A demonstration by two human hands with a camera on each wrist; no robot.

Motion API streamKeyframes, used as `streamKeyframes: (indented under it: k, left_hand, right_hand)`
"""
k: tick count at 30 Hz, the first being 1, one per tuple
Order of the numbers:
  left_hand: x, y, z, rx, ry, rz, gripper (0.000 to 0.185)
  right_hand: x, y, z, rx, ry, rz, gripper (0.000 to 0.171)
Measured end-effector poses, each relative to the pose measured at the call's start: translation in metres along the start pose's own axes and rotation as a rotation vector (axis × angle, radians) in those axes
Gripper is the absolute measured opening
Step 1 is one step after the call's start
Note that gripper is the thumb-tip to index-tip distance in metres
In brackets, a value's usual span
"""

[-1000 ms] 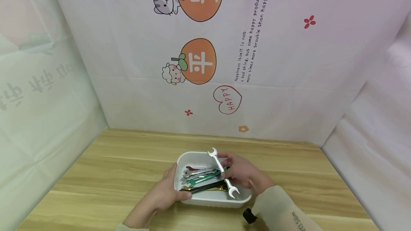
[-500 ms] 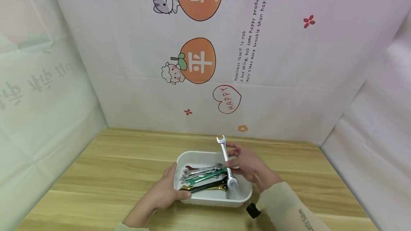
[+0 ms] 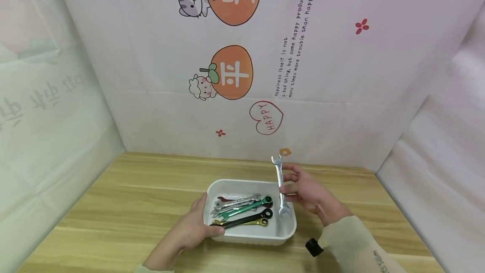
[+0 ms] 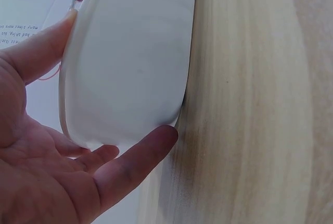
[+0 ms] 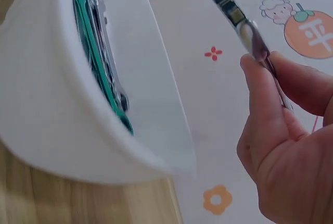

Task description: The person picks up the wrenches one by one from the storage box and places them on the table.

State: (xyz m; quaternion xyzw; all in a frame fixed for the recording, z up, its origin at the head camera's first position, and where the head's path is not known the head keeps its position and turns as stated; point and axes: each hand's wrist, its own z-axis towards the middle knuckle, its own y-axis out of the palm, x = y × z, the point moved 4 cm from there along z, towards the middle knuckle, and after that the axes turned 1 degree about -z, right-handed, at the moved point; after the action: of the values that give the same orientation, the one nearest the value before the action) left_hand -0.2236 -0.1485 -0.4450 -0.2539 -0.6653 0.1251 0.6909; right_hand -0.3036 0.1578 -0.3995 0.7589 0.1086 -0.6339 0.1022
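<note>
My right hand (image 3: 308,193) pinches a silver double open-ended wrench (image 3: 280,178) between thumb and fingers, held near upright over the right end of a white plastic box (image 3: 254,239). The right wrist view shows that wrench (image 5: 244,28) almost edge-on, level with the box's rim. My left hand (image 3: 189,228) grips the box's left end, thumb over the rim and fingers along the outer wall (image 4: 130,52). Inside lie a green wrench (image 3: 242,209), a black wrench (image 3: 246,219), a gold wrench (image 3: 259,222) and several silver wrenches (image 3: 242,201), partly overlapping.
The box stands on a wood-grain table (image 3: 151,188). A printed white cloth (image 3: 322,129) hangs behind the table, with more pale cloth (image 3: 57,138) at the left side. A black object (image 3: 313,247) sits at the right sleeve's cuff.
My right hand has moved right and upward with the silver wrench, which has turned more upright. The ring ends of the other wrenches now show. My left hand has stayed on the box.
</note>
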Motion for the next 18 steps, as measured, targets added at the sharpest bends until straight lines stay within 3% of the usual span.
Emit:
streamKeyframes:
  k: [8,18]
  left_hand:
    - [0.000,-0.004,-0.002,0.011,-0.012,-0.002,0.120]
    - [0.000,-0.004,-0.001,0.007,-0.005,0.009,0.120]
  right_hand:
    - [0.003,-0.042,-0.016,-0.037,-0.025,-0.008,0.073]
    - [0.018,-0.103,-0.042,-0.028,-0.021,-0.004,0.061]
